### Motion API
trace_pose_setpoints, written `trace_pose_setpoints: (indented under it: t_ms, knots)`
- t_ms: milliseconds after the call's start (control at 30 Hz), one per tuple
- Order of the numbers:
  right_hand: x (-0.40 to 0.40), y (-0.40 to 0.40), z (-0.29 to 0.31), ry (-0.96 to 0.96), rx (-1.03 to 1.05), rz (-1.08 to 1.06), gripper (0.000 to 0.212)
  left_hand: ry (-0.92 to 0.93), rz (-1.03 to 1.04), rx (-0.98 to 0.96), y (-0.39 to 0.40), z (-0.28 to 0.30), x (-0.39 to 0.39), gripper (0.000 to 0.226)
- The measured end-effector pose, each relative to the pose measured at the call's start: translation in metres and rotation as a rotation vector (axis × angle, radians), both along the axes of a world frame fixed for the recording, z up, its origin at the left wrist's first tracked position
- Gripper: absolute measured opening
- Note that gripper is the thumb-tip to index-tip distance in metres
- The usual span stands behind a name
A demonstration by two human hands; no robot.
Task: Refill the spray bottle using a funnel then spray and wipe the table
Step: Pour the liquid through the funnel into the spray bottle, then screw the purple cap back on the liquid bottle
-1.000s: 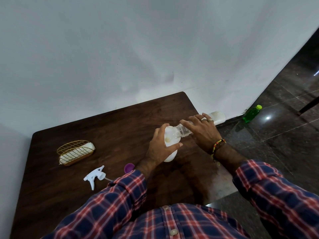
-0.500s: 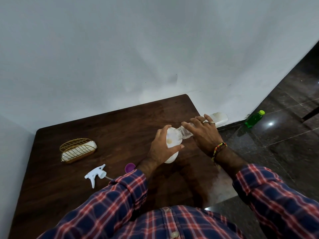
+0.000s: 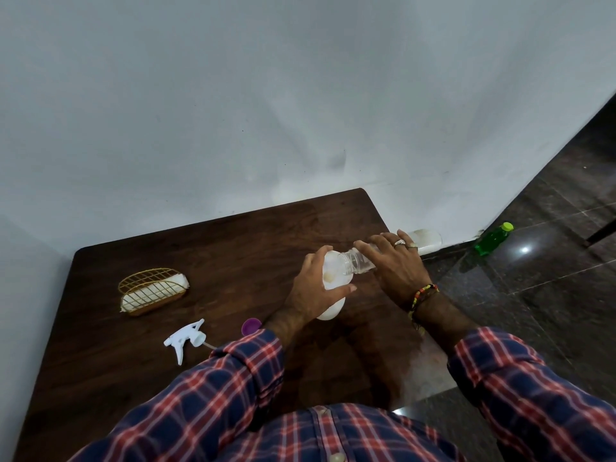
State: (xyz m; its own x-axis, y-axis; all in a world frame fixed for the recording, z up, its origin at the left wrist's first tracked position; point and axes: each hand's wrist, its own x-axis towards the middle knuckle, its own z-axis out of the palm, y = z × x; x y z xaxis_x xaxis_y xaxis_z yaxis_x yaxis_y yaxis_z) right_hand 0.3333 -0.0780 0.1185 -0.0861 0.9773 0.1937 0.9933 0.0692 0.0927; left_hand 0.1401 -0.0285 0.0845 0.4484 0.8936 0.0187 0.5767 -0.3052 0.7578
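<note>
Far left on the desk (image 3: 140, 368) there's a gold wire basket (image 3: 151, 291) with a white cloth (image 3: 146, 296) in it, probably for wiping later. Next over, the white trigger sprayer (image 3: 184, 339) lies on its side, off the bottle, with a small purple cap (image 3: 250, 326) close by. Then the action: the left hand (image 3: 313, 296) has its grip wrapped around the white spray bottle (image 3: 330, 310) and the white funnel (image 3: 333, 271) on top of it, holding both upright mid-desk. The right hand (image 3: 398, 266) holds a clear refill bottle (image 3: 358, 261) tipped nearly flat, mouth at the funnel; its far end sticks out past the fingers. Can't tell whether liquid is flowing. What could go wrong, judging from this: tip the clear bottle too steeply and the gush could overflow the funnel onto the desk, and if the left grip loosens, the pressing bottle neck could tip the funnel or the whole spray bottle over. Off right, a green bottle (image 3: 491, 243) lies on the floor (image 3: 533, 311) by the wall.
</note>
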Motion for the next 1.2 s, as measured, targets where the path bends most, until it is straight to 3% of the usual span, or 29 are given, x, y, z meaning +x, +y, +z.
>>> trace_pose_setpoints:
  t_ms: [200,467,567,667,767,867,967,1100,1200]
  knots:
    - [-0.001,-0.005,-0.003,0.128,-0.033,-0.076,0.077,-0.007,-0.009,-0.039,0.001,0.005,-0.002,0.094]
    - [-0.018,-0.021,-0.007,0.774,0.135,-0.28,0.063,-0.121,0.013,-0.099,0.004,0.01,-0.007,0.118]
    - [-0.029,-0.03,-0.003,1.007,0.226,-0.378,0.063,-0.191,0.06,-0.113,0.003,0.011,-0.014,0.105]
    - [-0.045,-0.039,-0.004,1.134,0.353,-0.448,0.065,-0.295,0.149,-0.158,-0.004,0.012,-0.033,0.071]
    - [-0.063,-0.055,-0.006,1.176,0.473,-0.455,0.062,-0.176,0.36,-0.021,-0.01,0.001,-0.069,0.038]
    - [-0.079,-0.073,-0.01,1.179,0.487,-0.405,0.06,0.046,0.474,0.002,-0.018,-0.021,-0.112,0.028]
    - [-0.093,-0.087,-0.02,1.137,0.432,-0.316,0.06,0.257,0.398,-0.126,-0.025,-0.047,-0.141,0.041]
    - [-0.111,-0.094,-0.028,1.206,0.36,-0.301,0.057,0.53,0.093,-0.235,-0.028,-0.069,-0.149,0.075]
    - [-0.119,-0.095,-0.025,1.28,0.35,-0.334,0.056,0.662,0.019,-0.217,-0.027,-0.075,-0.143,0.077]
